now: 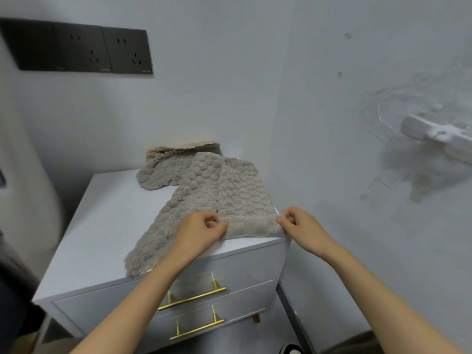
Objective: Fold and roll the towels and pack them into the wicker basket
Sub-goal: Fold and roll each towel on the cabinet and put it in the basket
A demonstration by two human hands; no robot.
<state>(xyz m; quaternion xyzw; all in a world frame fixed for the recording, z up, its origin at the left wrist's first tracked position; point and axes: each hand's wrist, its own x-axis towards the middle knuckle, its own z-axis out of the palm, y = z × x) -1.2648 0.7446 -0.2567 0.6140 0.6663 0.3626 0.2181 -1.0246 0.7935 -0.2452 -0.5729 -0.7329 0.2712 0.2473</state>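
Pinching the near edge of the grey towel (224,198) with left hand (201,229) and right hand (301,226), turning a first roll; laid flat on the cabinet (107,221) for even rolling. No basket visible.

Fluffy bubble-textured cloth towel (224,190) on smooth white cabinet (109,226), brass handles (192,298).

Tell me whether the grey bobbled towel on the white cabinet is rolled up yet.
Barely started: the grey bobbled towel lies mostly flat; both hands, left and right, pinch its curled near edge.
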